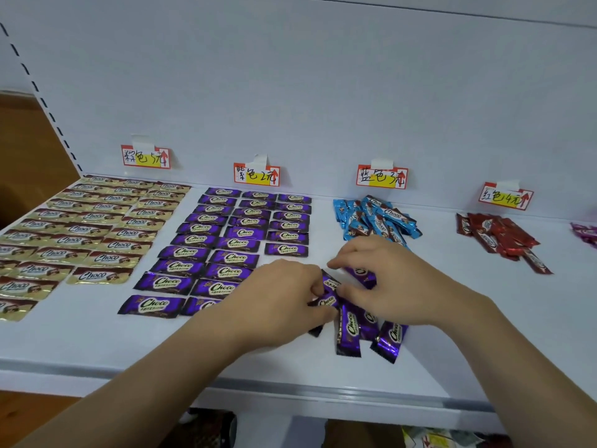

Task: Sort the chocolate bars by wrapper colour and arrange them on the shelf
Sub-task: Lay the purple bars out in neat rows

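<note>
A loose bunch of purple chocolate bars (349,331) lies near the front of the white shelf (97,344). My left hand (277,305) pinches one purple bar (326,300) at its left end. My right hand (384,279) grips other purple bars of the bunch from the right. To the left, purple bars (226,244) lie flat in three neat columns under the purple price tag (256,174). Further left are gold bars (87,231) in tidy rows.
A heap of blue bars (374,221) sits behind my right hand under the blue tag (382,176). Red bars (500,237) are piled at the right under the red tag (505,196). A few pink bars (586,232) show at the far right edge.
</note>
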A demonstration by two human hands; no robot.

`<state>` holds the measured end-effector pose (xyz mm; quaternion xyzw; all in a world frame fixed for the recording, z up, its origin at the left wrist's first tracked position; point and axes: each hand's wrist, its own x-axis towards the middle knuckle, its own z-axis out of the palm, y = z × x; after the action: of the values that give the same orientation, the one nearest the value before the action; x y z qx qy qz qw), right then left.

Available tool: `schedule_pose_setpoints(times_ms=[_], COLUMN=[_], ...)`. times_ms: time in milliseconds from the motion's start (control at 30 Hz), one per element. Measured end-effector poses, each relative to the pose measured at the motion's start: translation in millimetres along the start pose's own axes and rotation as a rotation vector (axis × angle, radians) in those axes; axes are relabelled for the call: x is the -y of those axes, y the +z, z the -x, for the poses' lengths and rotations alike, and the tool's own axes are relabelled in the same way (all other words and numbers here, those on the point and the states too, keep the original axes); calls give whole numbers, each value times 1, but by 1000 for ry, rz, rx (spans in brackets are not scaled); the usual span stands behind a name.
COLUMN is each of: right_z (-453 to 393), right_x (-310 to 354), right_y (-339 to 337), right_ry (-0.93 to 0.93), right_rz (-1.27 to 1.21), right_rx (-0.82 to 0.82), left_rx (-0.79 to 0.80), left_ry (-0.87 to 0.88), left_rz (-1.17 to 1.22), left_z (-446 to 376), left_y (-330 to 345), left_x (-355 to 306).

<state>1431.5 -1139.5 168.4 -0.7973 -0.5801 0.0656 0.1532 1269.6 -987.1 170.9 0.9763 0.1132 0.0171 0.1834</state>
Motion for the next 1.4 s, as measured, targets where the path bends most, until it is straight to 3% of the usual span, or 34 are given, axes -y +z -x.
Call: schedule_pose_setpoints(times_ms=[200,533,833,1200,1300,1400], right_z=[4,-3,6,-12,-16,-17], right_x=[0,16,-2,9,12,13], right_y=[-2,6,-2,-19,-25,-31], right_ry=[-26,-144,-84,-13,7,109], right_rz=[9,30,129,73,40,-123], right_rx=[-69,97,45,250,189,25], left_rx=[-99,-46,-87,-89,-116,-156], left_ry=[-61,-131,-42,40,62,99], left_rz=[-142,-15,-99,-137,-152,-210], left_z=[5,7,5,16,21,27], left_y=[-11,-18,-10,-6,-5,0], left_x=[10,35,27,36,38,35])
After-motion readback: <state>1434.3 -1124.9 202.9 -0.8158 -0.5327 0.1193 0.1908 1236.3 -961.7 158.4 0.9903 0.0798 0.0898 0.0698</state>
